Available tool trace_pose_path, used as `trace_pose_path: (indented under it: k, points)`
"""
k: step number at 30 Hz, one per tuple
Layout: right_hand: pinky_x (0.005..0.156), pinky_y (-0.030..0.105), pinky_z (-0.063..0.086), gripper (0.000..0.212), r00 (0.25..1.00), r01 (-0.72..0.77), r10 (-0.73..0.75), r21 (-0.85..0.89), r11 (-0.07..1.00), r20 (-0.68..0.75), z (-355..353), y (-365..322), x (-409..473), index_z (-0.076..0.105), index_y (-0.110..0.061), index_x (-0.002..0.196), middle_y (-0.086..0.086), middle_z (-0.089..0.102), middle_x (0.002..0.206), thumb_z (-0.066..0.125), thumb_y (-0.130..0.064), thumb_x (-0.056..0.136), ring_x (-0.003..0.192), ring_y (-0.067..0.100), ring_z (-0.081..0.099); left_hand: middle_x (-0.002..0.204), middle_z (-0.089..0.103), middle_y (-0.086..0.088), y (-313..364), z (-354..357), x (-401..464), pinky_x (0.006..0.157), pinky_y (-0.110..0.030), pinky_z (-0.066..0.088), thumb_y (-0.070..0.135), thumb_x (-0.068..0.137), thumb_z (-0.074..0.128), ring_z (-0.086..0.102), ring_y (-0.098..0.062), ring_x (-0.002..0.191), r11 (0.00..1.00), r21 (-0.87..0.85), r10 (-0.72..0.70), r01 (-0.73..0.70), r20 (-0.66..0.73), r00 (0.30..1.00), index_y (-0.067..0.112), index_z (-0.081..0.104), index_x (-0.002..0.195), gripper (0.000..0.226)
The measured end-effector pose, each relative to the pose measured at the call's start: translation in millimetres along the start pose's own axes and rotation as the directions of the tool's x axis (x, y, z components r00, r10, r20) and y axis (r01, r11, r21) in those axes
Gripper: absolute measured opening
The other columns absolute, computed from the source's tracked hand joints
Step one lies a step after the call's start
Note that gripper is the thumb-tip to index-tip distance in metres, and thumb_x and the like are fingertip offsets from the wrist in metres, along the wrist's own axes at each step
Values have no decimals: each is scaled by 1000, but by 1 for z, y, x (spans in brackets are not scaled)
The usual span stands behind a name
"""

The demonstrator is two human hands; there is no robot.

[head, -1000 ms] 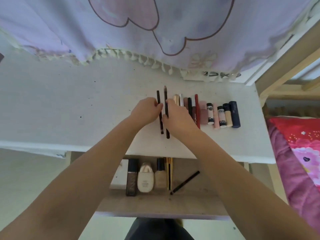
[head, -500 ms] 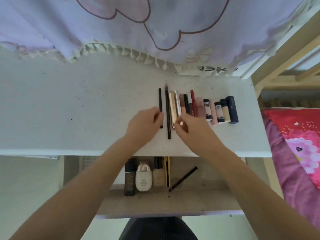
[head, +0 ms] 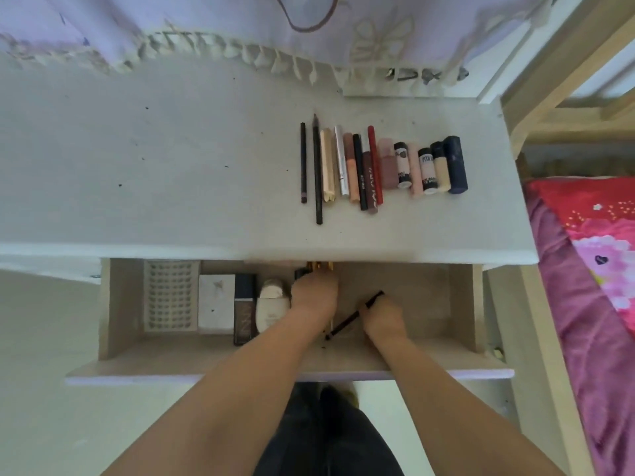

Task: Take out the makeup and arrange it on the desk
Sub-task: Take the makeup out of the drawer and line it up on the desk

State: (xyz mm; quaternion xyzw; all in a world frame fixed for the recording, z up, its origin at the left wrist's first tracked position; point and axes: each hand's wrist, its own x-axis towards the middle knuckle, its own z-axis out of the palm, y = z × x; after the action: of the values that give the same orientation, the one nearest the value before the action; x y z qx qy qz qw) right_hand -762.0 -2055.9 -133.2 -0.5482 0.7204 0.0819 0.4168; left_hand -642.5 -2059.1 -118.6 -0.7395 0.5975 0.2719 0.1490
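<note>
Left hand covers gold items, grip unclear; drawer back under bench; labels too blurry.

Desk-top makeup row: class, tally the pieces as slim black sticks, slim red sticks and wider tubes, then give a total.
Slim black sticks: 3
Slim red sticks: 1
Wider tubes: 10
Total: 14

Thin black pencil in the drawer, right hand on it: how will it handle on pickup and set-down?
The black pencil looks thin and straight, so probably stiff and light. Its round, slim shape suggests it may roll on the desk unless laid against the row. The right hand grips near one end, so the far tip may swing.
</note>
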Motion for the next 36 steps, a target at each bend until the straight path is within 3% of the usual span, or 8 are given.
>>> trace_pose_path:
  k: [5, 8, 13, 18, 20, 23, 27, 36]
  points:
    - [54, 27, 52, 18, 1000, -13, 14, 203, 979, -1, -18, 7, -1, 59, -5, 85, 15, 68, 82, 48, -16, 95, 58, 23, 64, 112, 62, -11, 9, -2, -3, 71, -30, 46, 1, 95, 42, 61, -25, 101, 1000, -13, -8, 8, -11, 1000, 5, 58, 111, 23]
    - [59, 28, 53, 16, 970, 242, -235, 163, 956, -63, -40, 7, -28, 61, -8, 96, 7, 67, 80, 51, -19, 94, 62, 16, 62, 103, 64, -7, 3, -7, -29, 73, -30, 51, 15, 96, 46, 63, -25, 91, 984, -165, 65, -72, -48, 997, 11, 60, 108, 19]
    - [59, 11, 40, 6, 785, 619, -619, -18, 785, -8, -94, -28, -83, 47, -32, 98, -17, 52, 84, 48, -26, 97, 71, -3, 52, 93, 54, 10, -41, -55, -93, 70, -24, 51, 33, 96, 47, 56, -7, 75, 873, -392, 213, -292, -232, 949, 22, 56, 98, 15]
    - [64, 33, 55, 14, 703, 710, -691, 103, 697, -169, -138, -132, -75, 53, -16, 109, 2, 59, 77, 49, -22, 96, 70, 17, 59, 77, 52, 9, -92, -139, -80, 61, -16, 38, 23, 94, 52, 51, -6, 69, 820, -492, 43, -292, -456, 889, 20, 53, 88, 7]
    - [61, 27, 51, 35, 699, 709, -689, 55, 703, -191, -142, -173, -59, 44, -15, 130, -2, 56, 72, 49, -20, 96, 66, 14, 57, 75, 54, 1, -103, -164, -55, 61, -20, 43, 21, 94, 52, 52, -13, 67, 790, -552, -75, -268, -520, 851, 14, 56, 87, 11]
    - [70, 37, 51, 52, 722, 677, -671, -28, 736, -170, -135, -217, -31, 28, -16, 142, 5, 60, 78, 47, -16, 94, 74, 24, 61, 70, 53, 0, -107, -182, -13, 59, -28, 48, 25, 94, 50, 55, -18, 65, 758, -634, -225, -150, -470, 853, 12, 55, 84, 18]
    - [53, 30, 37, 49, 759, 556, -635, -367, 746, -141, -115, -241, 3, 27, -13, 138, 2, 50, 72, 43, -12, 91, 70, 25, 53, 77, 56, 0, -94, -185, 24, 59, -28, 41, 37, 96, 42, 54, -19, 69, 880, -471, -258, 58, -373, 891, 14, 52, 84, 27]
    - [62, 33, 37, 27, 699, 516, -705, -600, 611, -117, -117, -226, 5, 42, -15, 123, 5, 59, 97, 39, -14, 96, 76, 24, 50, 84, 47, -1, -80, -166, 26, 64, -30, 39, 41, 97, 36, 44, -17, 79, 985, -161, -7, -67, -423, 906, 14, 50, 84, 33]
